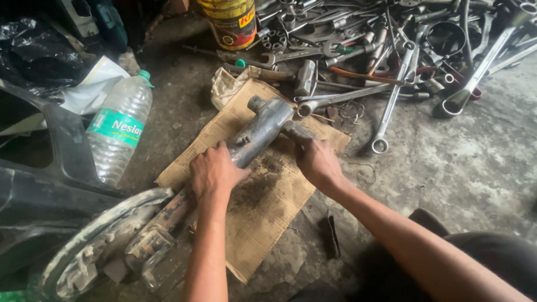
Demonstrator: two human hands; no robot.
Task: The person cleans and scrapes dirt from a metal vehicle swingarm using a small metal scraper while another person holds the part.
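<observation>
Your left hand (pixel 215 170) is wrapped over the middle of the tube (pixel 254 137), a dark, greasy metal piece lying slantwise across the cardboard (pixel 268 212) at the centre of the frame, its capped end pointing toward the upper right and its lower end running down to the lower left beside the wheel (pixel 84 251). Your right hand (pixel 319 162) is closed round a short handle or stub (pixel 293 131) that meets the tube just below its head; whether that is a tool or a branch of the tube itself you cannot tell from here, as your fingers hide the joint. By the look of it you are at the bracing stage: one hand pins the tube down, the other is set to work at its upper end. The next move seems to call for a firm downward hold with the left, because the tube is oily and round and could roll on the cardboard, where dark grit already lies between your wrists. A hammer (pixel 305 78) rests just above the cardboard, with a pile of spanners (pixel 391 95) spread across the upper right. A bottle (pixel 118 131) lies at the left and a yellow can (pixel 229 22) stands at the top.
</observation>
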